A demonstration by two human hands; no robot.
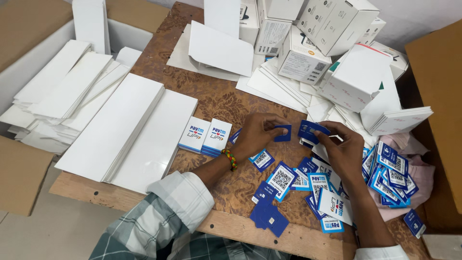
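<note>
Two hands: left grip (260,132) pinches blue card (283,133); right grip (337,144) pinches blue holder (310,130).

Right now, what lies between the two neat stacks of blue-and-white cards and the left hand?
Head view: mostly bare patterned wooden tabletop separates the two card stacks from the left hand; one blue card edge peeks out beside the hand.
</note>
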